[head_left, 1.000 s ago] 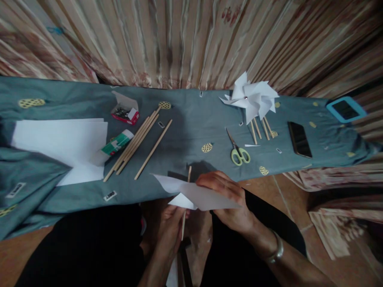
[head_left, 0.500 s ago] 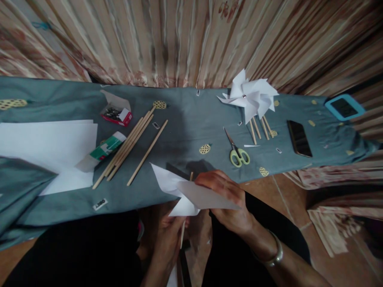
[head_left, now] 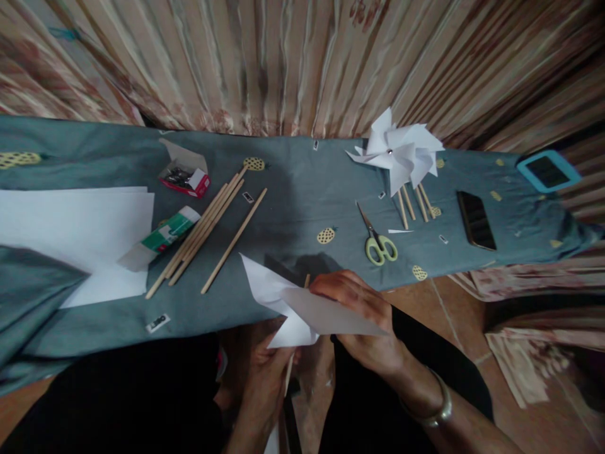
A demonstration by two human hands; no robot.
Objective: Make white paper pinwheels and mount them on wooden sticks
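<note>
Head view: the left hand (head_left: 270, 373) is grasping a stick (head_left: 288, 377) with its fingers, apparently steadying the paper pinwheel (head_left: 312, 312) just above them; the right hand's (head_left: 363, 298) fingers are curving behind it, perhaps bracing it, their hold hidden. Scissors (head_left: 372, 235) are lying beyond them.

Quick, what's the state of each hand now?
Left hand: closed on a thin, pale wooden stick.
Right hand: curled partly behind a white folded-paper pinwheel; fingertips hidden, grip cannot be told.

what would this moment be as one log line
left hand: holding stick | right hand: at paper pinwheel | scissors: on cloth
</note>
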